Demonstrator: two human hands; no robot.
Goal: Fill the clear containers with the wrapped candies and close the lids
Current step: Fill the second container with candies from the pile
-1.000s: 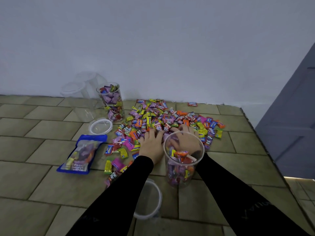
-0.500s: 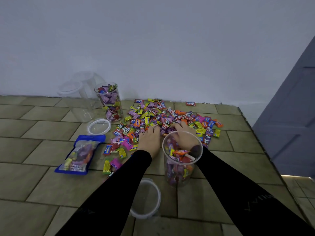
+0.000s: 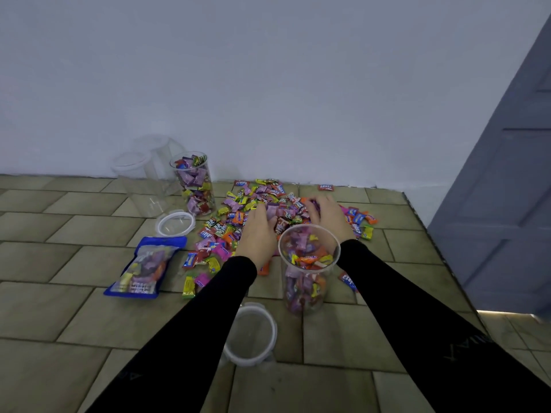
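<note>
Lying by the blue bag (image 3: 146,268) on tiles. Cupping the candy pile (image 3: 262,204), left hand (image 3: 258,234) with fingers curled around sweets; right hand (image 3: 328,219) likewise, just behind the half-filled open container (image 3: 307,281).

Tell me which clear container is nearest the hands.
The open candy-filled container just in front of the right hand. The other filled container and two empty lidded ones stand far left by the wall.
</note>
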